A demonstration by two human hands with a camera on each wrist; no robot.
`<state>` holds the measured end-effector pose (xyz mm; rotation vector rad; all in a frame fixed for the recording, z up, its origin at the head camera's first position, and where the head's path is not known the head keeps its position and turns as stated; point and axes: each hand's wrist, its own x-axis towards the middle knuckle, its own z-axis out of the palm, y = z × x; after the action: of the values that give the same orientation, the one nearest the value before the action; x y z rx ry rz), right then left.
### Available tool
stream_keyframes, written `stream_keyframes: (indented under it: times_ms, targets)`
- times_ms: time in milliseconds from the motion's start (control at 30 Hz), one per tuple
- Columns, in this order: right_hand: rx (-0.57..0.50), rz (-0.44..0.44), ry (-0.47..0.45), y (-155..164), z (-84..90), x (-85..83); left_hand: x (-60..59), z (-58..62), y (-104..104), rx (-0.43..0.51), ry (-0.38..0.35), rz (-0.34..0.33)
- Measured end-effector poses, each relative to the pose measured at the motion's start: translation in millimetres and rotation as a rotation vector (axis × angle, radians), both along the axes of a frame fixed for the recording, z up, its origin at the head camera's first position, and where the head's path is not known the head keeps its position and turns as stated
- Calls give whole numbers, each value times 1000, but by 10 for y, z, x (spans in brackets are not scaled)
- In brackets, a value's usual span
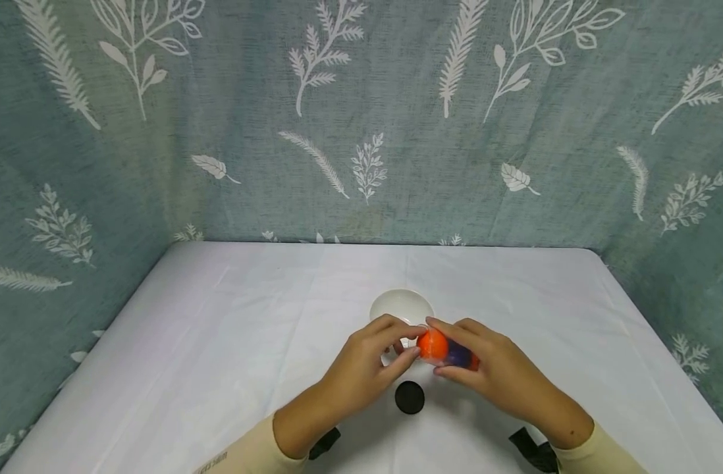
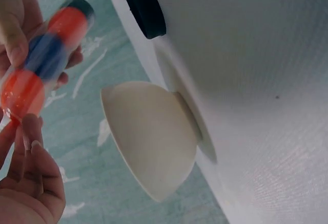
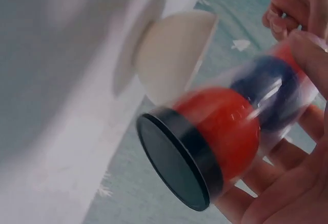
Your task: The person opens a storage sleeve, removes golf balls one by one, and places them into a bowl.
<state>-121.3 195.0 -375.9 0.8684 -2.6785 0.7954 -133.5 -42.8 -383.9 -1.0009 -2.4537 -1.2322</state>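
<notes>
Above the table, my right hand (image 1: 498, 368) grips a clear tube (image 3: 274, 136), its thumb and fingers wrapped round the side. Two orange balls with a dark blue ball (image 3: 271, 90) between them fill the tube, which lies tilted in the air. A black cap (image 3: 171, 162) covers the end away from my left hand. At the other end, my left hand (image 1: 361, 365) pinches the end orange ball (image 1: 432, 345) at the tube's mouth with thumb and fingertips. Below the hands a loose black lid (image 1: 409, 397) lies on the table.
Just behind the hands a white bowl (image 1: 401, 303) stands upright on the white-covered table (image 1: 219, 362), partly hidden by the left hand. Green curtains (image 1: 361, 217) with white leaf prints hang behind the table and at both sides.
</notes>
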Motion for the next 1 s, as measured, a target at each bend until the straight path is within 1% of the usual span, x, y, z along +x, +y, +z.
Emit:
stream_keyframes:
  times_ms: [100, 200, 367, 500, 700, 867, 1000]
  targets:
    - [12, 12, 3, -2, 69, -35, -29, 9, -3, 14, 34, 2]
    - [14, 12, -18, -17, 135, -70, -45, 13, -19, 37, 44, 9]
    - [-3, -18, -60, -48, 204, -103, -52, 11, -47, 65, 27, 23]
    - [2, -41, -57, -64, 200, -99, -56, 19, -57, 69, 5, 30]
    - [6, -65, 23, -68, 145, -98, -74, 6, -50, 64, -38, 44]
    - [46, -78, 101, -63, 107, -92, -78, -10, -43, 78, -92, 43]
    - [75, -81, 177, -61, 84, -89, -84, -16, -33, 98, -122, 41]
